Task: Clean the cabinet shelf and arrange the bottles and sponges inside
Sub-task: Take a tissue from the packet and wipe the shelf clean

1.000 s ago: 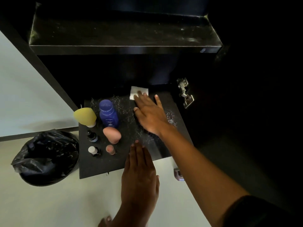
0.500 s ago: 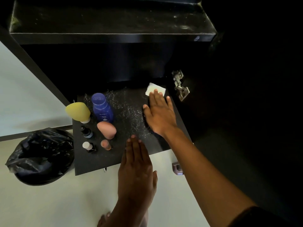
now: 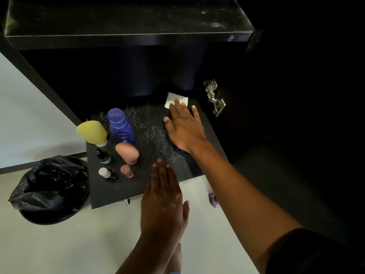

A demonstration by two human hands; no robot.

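The right hand is lying flat, fingers straight, pressing a white wipe onto the back of the speckled cabinet shelf, to the right of the blue bottle, apparently wiping up the grit. The sponges, yellow and pink, and the small bottles are crowding left and front of that bottle, likely clearing wiping room. The left hand is hovering open-palmed at the shelf's front edge, holding nothing.

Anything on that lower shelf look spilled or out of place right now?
Yes: pale specks lie scattered over the dark shelf between the blue bottle and the right hand, which presses a white wipe at the back.
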